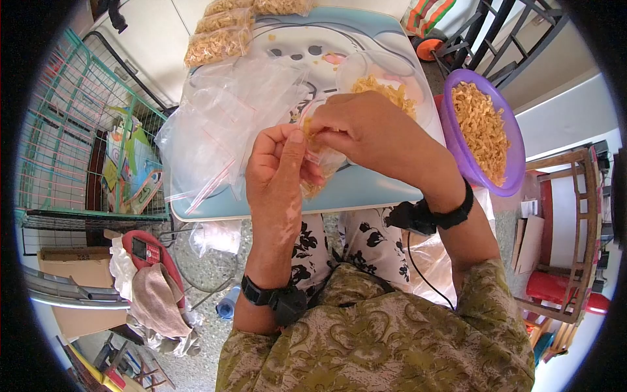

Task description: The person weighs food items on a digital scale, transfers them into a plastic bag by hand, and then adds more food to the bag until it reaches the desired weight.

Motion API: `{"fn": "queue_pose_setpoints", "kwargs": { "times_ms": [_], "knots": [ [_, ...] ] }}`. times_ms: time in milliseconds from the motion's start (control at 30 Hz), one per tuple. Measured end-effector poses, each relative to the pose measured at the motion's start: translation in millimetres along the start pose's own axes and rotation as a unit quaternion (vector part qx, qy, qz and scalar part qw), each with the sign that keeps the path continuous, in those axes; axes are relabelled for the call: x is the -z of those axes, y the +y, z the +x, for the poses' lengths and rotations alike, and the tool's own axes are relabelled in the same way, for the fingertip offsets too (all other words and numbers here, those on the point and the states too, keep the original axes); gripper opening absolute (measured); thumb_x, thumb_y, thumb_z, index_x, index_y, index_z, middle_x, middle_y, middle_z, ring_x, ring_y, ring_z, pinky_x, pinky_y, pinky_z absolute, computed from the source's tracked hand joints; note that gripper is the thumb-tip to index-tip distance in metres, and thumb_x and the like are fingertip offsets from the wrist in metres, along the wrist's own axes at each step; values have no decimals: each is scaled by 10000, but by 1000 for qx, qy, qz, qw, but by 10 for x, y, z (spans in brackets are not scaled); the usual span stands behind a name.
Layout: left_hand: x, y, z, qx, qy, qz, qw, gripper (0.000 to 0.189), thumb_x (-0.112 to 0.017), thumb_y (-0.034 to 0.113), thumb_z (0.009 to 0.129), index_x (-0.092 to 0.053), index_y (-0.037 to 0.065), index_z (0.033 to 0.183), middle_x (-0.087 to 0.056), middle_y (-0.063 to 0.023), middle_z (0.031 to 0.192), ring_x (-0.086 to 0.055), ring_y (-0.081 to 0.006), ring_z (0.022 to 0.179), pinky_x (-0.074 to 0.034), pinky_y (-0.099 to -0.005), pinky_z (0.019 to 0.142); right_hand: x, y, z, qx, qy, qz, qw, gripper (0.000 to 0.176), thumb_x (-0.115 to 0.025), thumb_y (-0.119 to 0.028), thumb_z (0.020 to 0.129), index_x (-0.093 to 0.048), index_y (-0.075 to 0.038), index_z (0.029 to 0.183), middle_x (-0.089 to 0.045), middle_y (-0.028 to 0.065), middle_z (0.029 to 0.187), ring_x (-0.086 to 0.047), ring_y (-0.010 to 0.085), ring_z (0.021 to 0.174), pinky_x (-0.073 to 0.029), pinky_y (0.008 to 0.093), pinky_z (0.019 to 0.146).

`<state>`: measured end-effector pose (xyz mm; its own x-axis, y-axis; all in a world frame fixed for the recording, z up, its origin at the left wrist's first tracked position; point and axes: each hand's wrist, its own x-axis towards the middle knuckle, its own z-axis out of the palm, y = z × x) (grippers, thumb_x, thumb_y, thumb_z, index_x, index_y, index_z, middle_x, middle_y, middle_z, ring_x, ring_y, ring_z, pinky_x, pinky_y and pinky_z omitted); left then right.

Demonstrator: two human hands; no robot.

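Note:
My left hand (281,163) pinches the edge of a small clear zip bag (326,161) with a red seal line. Yellowish dried pieces lie in the bag's lower part. My right hand (346,127) is at the bag's mouth, its fingers curled inward; what they hold is hidden. Just beyond it, a clear plastic tray (422,85) holds more of the pieces (385,93). Empty clear zip bags (215,124) are spread to the left of my hands. Filled bags (219,46) lie at the table's far left corner.
The table (385,189) has a cartoon print. A purple basin (516,144) full of dried pieces stands at its right. At left are a green wire cage (72,130) and a red stool (171,271) with a cloth and a phone. A black metal frame (490,39) stands far right.

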<state>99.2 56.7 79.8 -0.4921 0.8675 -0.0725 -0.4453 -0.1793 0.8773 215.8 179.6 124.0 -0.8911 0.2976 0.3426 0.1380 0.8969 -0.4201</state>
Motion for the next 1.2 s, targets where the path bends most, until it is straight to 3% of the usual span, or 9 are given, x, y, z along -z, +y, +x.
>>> {"fn": "queue_pose_setpoints", "kwargs": {
  "times_ms": [100,300,433,500,733,933,1000,1133,1200],
  "knots": [
    [-31,20,-12,-3,0,15,1000,198,-599,247,958,-590,57,1014,-556,-1,760,-528,-86,597,-457,-224,544,-76,-5,13,-48,-38,-47,997,167,-605,-209,809,-634,-45,800,-640,167,741,-636,367,736,-496,473,669],
    [19,-10,30,-18,19,5,1000,184,-609,236,951,-596,59,996,-554,6,757,-505,-73,581,-431,-208,524,29,-72,4,-138,-9,1,990,169,-642,-200,828,-607,-34,830,-634,131,709,-624,326,655,-473,397,601],
    [32,11,23,-17,16,3,1000,176,-610,238,951,-594,64,977,-549,18,739,-482,-50,573,-379,-185,499,95,-83,-64,-148,-28,81,985,158,-649,-191,821,-612,-37,826,-640,121,717,-634,309,663,-482,379,612],
    [15,25,15,-10,5,3,1000,175,-610,239,951,-593,66,976,-545,22,732,-470,-43,569,-358,-180,490,14,7,-112,-43,-38,76,995,155,-642,-190,814,-613,-38,805,-647,117,747,-632,319,681,-487,392,612],
    [-51,3,-23,-7,13,7,1000,183,-615,237,949,-590,62,996,-535,25,724,-444,-43,564,-339,-185,488,-75,-187,-118,-109,-137,-54,983,128,-604,-174,815,-654,-56,816,-645,119,788,-628,336,770,-491,416,662],
    [-16,29,-25,-23,8,-14,1000,169,-606,224,953,-583,61,992,-534,19,732,-462,-55,575,-382,-196,504,58,-81,-249,-14,-79,-6,997,141,-576,-153,874,-661,-50,919,-635,130,845,-624,324,731,-490,395,630],
    [-13,53,-26,-26,9,-18,999,159,-601,216,956,-581,62,989,-534,16,732,-466,-58,576,-393,-198,508,231,-13,-312,-50,23,41,998,207,-562,-200,897,-660,-23,943,-655,174,919,-635,345,844,-508,412,733],
    [-26,55,-32,-32,18,-27,999,140,-593,198,960,-576,61,988,-537,7,743,-474,-68,576,-408,-207,515,518,347,-471,-130,90,-51,986,229,-615,-175,866,-651,-17,1028,-651,174,935,-635,337,857,-503,410,768],
    [-36,36,-27,-30,17,-32,999,140,-591,194,961,-575,58,992,-539,4,749,-478,-71,577,-412,-210,517,569,479,-537,-203,37,-129,970,303,-677,-180,845,-647,-63,1123,-660,91,1036,-643,204,834,-506,319,750]
  ]
}}
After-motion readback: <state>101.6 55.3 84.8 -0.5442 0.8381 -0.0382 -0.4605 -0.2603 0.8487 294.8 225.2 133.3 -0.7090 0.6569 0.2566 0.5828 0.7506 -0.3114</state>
